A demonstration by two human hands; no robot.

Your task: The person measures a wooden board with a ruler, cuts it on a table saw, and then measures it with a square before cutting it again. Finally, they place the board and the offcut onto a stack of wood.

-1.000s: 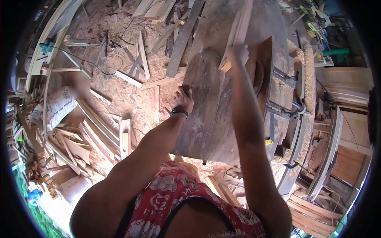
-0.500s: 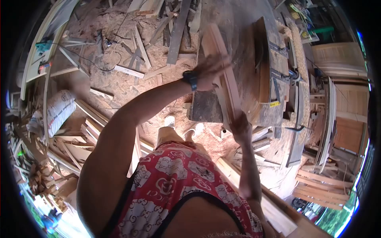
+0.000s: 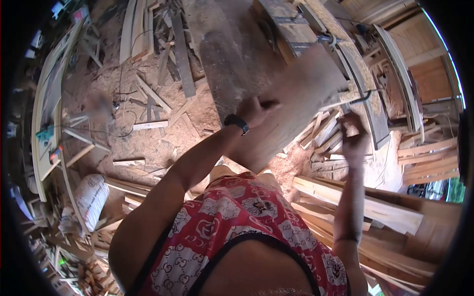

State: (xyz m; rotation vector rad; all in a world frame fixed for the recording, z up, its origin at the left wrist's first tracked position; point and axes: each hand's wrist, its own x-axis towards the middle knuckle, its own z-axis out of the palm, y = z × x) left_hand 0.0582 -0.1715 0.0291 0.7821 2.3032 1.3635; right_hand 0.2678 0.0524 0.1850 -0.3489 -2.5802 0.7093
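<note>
A wide, greyish-brown wooden board lies tilted across the view in front of me, its far end smeared by motion. My left hand, with a dark watch on the wrist, is closed at the board's left edge. The fingertips there are partly hidden. Right of the board, my right hand is held apart from it. Its fingers curve round a gap that shows nothing in it. Beneath and beyond the board is a dark worktop.
Clamps and dark boards sit along the bench's far right side. Wood offcuts and sawdust cover the floor at left. A white sack stands at lower left. Long planks lie at lower right.
The wood piece has turned from a narrow, edge-on view to a broad face. My right hand has come off its near end and moved right. My view has shifted right.
</note>
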